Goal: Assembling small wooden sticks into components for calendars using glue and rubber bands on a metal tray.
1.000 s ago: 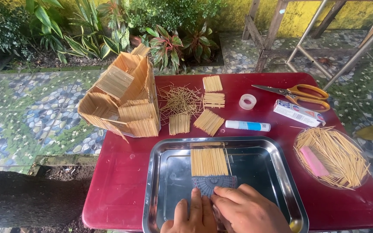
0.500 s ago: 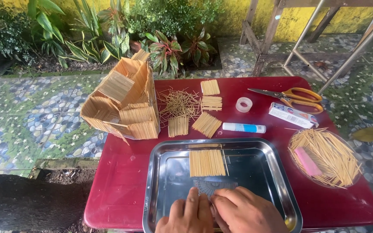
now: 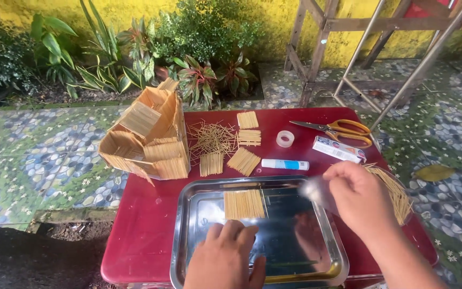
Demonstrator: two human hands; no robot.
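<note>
The stick-built house [image 3: 148, 140] on the red bench [image 3: 140, 235] has its walls and roof standing, while one flat panel of sticks [image 3: 244, 204] lies in the shiny steel tray [image 3: 188, 225] and loose panels [image 3: 243, 160] wait behind it. The left hand [image 3: 225, 259] rests spread and flat in the tray near that panel; the right hand [image 3: 360, 199] pinches a blurred clear piece of tape [image 3: 314, 190] above the tray's right rim.

Left hand [image 3: 225, 259] lies flat, fingers spread; right hand [image 3: 360, 199] raised, fingers curled.
</note>
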